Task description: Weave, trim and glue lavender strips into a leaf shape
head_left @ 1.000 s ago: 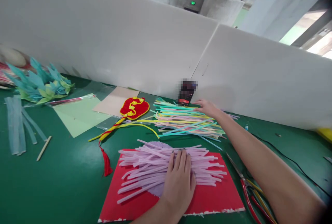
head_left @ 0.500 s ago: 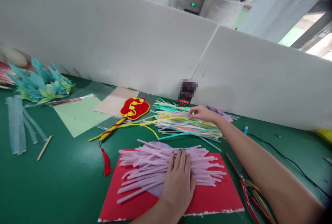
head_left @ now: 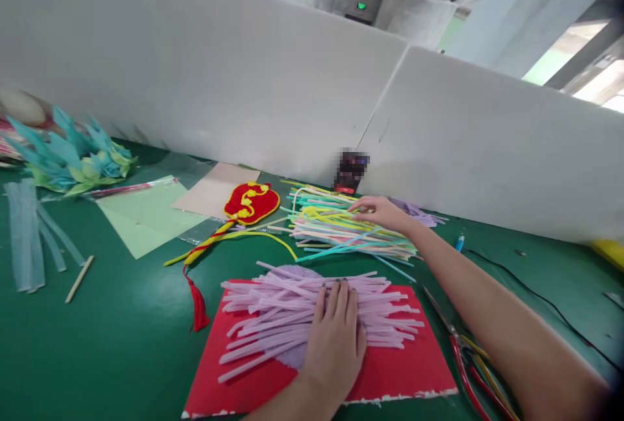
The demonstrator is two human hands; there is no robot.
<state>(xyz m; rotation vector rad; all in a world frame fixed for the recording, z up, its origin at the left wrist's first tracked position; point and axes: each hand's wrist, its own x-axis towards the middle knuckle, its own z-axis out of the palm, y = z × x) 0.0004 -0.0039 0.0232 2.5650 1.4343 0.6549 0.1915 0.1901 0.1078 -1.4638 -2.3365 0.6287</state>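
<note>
Left hand [head_left: 336, 343] flat, fingers together, pinning lilac strips [head_left: 292, 314] to red card [head_left: 414, 375]; right hand [head_left: 383, 212] fingertips pinched in multicoloured strip pile [head_left: 341, 229].

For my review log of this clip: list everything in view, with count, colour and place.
pipe cleaners on card: many, lilac, fanned on the red card
red card: one, near centre of table
mixed pipe cleaners: a pile, teal, yellow, pink, white, behind the card
lilac pipe cleaners: small bunch, by the wall
red pouch ornament: one, red and yellow, with twisted cord and red tassel
paper sheets: two, pale green and beige, left of ornament
paper flowers: cluster, teal and green, far left
clear strips: several, left edge
wooden stick: one, left
pliers: red handles, right
table: green
left hand: flat on lilac pipe cleaners
right hand: fingers in mixed pile
</note>
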